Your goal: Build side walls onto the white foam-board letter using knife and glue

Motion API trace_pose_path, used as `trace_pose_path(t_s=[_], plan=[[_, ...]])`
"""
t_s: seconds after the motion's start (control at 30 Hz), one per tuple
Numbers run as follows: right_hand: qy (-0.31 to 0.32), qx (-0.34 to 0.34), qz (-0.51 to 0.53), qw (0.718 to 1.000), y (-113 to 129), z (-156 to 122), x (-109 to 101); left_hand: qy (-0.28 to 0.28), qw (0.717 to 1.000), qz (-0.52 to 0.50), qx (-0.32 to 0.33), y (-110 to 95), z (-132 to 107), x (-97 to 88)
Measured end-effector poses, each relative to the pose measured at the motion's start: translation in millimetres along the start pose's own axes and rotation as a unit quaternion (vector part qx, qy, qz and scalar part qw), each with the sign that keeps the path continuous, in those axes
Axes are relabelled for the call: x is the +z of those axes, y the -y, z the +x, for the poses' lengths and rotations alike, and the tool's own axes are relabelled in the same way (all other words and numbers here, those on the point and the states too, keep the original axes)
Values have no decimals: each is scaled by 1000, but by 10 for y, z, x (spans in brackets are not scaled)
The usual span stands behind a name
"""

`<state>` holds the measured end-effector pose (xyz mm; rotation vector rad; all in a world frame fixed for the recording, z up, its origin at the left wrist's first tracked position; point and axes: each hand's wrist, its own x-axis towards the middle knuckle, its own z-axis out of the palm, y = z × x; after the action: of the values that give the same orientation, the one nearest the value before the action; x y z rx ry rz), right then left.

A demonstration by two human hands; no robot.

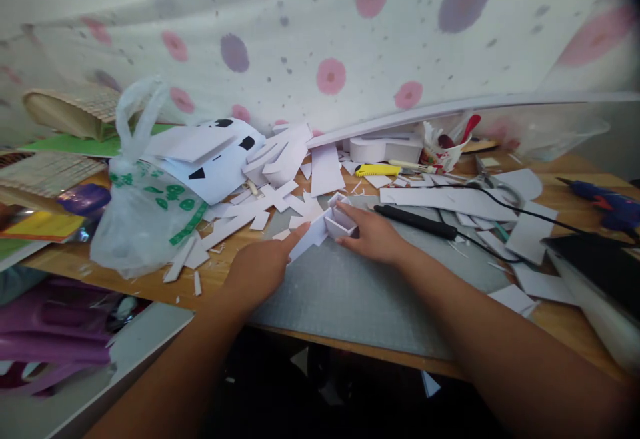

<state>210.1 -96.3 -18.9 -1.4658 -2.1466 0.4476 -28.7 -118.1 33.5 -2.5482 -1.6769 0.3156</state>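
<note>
Over the grey cutting mat [350, 299], my left hand [263, 262] pinches the flat strip [311, 235] of a white foam-board piece, index finger along its top edge. My right hand [373, 232] grips the small open box-like end [340, 225] of the same piece, fingers on its far wall and thumb at the near side. Strip and box end meet between my hands; whether they are joined cannot be made out. Just right of my right hand lies a black pen-like tool [417, 221] with a cable.
White board offcuts [327, 169] spread behind the mat. A yellow utility knife [379, 170] lies there, near a cup [443, 152] with red spoons. A plastic bag [137, 219] stands left. At right are a blue glue gun [607, 202] and a black-topped object [595, 272].
</note>
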Motion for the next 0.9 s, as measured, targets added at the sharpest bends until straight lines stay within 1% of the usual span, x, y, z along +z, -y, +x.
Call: trace_pose_path(t_s=[0.1,0.27,0.43,0.53,0.67,0.9], plan=[[6,-9,5,1000,-36,-7,-11,6,1000,0,-3,24,-68,27],[16,-18,34,999,-72,-15,-45,25,999,4,-28,2,-132,52],[33,-7,46,998,-51,-37,-72,29,999,7,-21,-57,-158,38],[29,2,46,999,-35,-47,-70,31,999,9,-21,-88,-184,13],[22,-3,36,999,-35,-46,-60,30,999,12,-20,-115,-213,-8],[25,0,37,999,-36,-44,-54,25,999,21,-13,-118,-224,-18]])
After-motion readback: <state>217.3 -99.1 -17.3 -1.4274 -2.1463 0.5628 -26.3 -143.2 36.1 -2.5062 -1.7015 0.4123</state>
